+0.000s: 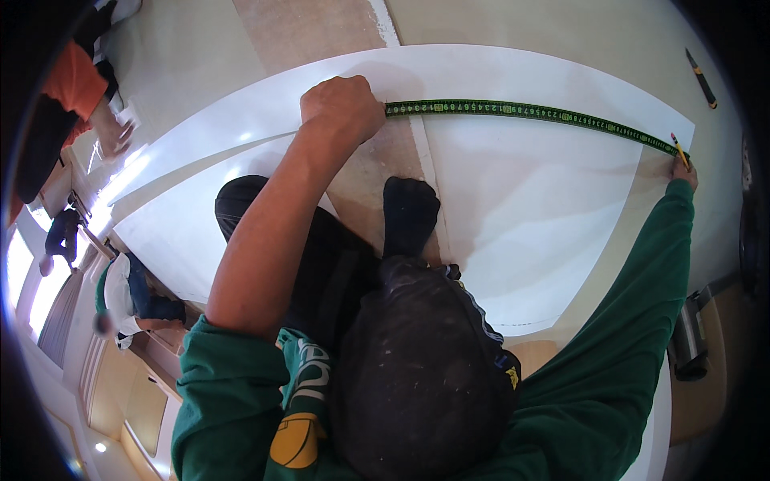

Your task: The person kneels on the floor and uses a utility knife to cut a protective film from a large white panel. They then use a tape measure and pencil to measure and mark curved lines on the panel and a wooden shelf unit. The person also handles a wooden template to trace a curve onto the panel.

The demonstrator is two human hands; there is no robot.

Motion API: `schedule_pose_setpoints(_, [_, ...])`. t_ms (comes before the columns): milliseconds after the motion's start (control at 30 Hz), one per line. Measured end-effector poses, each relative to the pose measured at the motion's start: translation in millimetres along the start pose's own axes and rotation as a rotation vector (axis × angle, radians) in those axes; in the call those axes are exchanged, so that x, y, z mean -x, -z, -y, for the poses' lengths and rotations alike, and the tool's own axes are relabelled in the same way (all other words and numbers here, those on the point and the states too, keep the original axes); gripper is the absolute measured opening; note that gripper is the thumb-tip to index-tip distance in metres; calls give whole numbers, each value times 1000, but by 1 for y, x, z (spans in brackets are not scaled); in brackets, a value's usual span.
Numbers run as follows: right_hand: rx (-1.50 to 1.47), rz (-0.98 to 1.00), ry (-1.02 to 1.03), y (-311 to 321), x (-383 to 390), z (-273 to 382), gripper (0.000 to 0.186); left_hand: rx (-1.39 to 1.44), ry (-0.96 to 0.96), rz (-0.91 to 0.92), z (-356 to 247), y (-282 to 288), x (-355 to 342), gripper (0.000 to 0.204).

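Note:
A dark tape measure with green markings (521,110) is stretched in a shallow arc across a large white sheet (521,184). My left hand (341,106) is closed in a fist on the tape's left end, knuckles up. At the sheet's far right edge, my right hand (683,171) grips a pencil (679,148) beside the tape's other end. Whether those fingers also pinch the tape is too small to tell. The tape's case does not show. My dark-socked foot (411,212) rests in the gap between the sheet's two parts, under the middle of the tape.
A utility knife (703,82) lies on the floor beyond the sheet's right corner. At the upper left a co-worker in an orange top (79,84) stretches out a hand. Another person (132,297) bends at the lower left. A dark cylinder (690,345) sits at the right.

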State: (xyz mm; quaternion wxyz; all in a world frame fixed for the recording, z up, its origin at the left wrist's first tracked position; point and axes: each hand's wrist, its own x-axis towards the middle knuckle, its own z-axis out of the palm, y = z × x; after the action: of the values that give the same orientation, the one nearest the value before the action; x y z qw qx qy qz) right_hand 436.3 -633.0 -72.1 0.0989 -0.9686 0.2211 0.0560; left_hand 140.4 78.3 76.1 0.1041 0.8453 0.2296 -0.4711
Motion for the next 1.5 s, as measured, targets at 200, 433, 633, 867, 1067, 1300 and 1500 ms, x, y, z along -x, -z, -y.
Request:
schedule_pose_setpoints(200, [129, 15, 149, 11, 3, 2, 63, -22, 3, -33, -3, 1, 3, 44])
schedule_pose_setpoints(433, [238, 36, 170, 26, 18, 21, 62, -42, 1, -58, -8, 6, 11, 46])
schedule_pose_setpoints(633, [207, -30, 235, 20, 24, 27, 65, -86, 26, -5, -10, 10, 15, 43])
schedule_pose_setpoints(867, [227, 4, 201, 23, 21, 27, 64, -43, 23, -50, -12, 9, 19, 50])
schedule_pose_setpoints(1067, [134, 24, 275, 13, 37, 42, 51, -132, 29, -66, -8, 10, 17, 54])
schedule_pose_setpoints(1300, [-110, -97, 173, 25, 91, 67, 51, -164, 112, -47, -18, 16, 24, 57])
schedule_pose_setpoints(1500, [-84, -204, 57, 31, 101, 93, 50, -163, 94, -31, -17, 20, 15, 57])
